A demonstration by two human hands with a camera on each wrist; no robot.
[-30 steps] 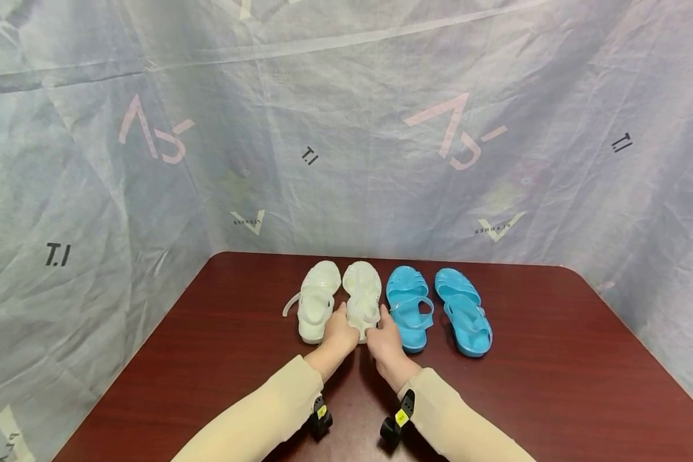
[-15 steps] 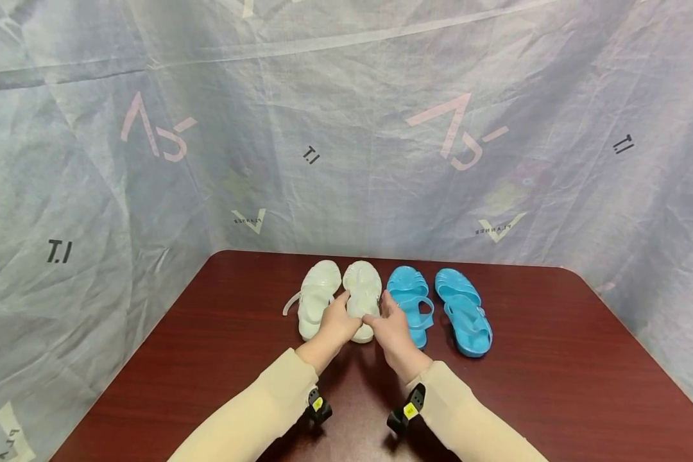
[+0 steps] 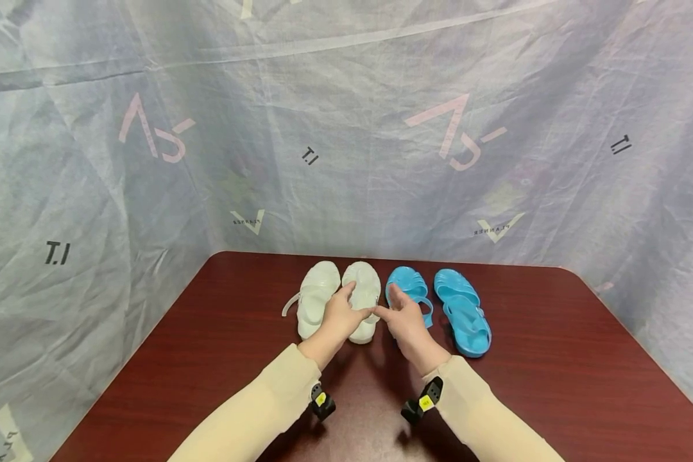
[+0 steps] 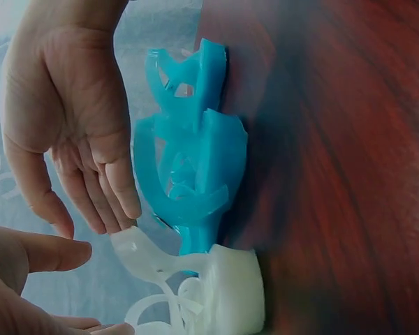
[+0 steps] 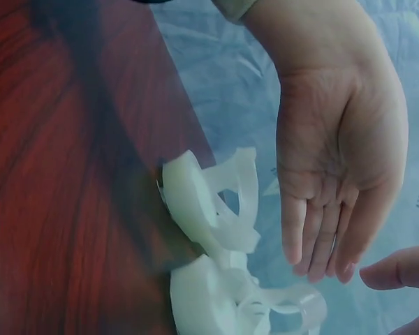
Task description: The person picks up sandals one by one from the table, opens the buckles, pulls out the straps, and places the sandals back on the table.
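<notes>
Two white jelly sandals stand side by side, toes toward the back of the table. My left hand (image 3: 339,317) is over the gap between the left white sandal (image 3: 321,277) and the right white sandal (image 3: 362,276), fingers straight and holding nothing. My right hand (image 3: 406,319), fingers also straight, hangs over the nearer blue sandal (image 3: 405,276) and hides its heel part. Both thumbs point at each other above the heel of the right white sandal. In the left wrist view, the white sandal (image 4: 241,289) lies below the thumbs, apart from them.
A second blue sandal (image 3: 464,314) lies at the right, slightly angled, its heel toward me. The dark red table (image 3: 554,359) ends at a back edge just behind the toes. Grey printed cloth (image 3: 358,128) hangs around the back and sides.
Both hands have let go of the right white sandal's heel and risen above it. The right hand has moved rightward, over the nearer blue sandal. The sandals look unmoved.
</notes>
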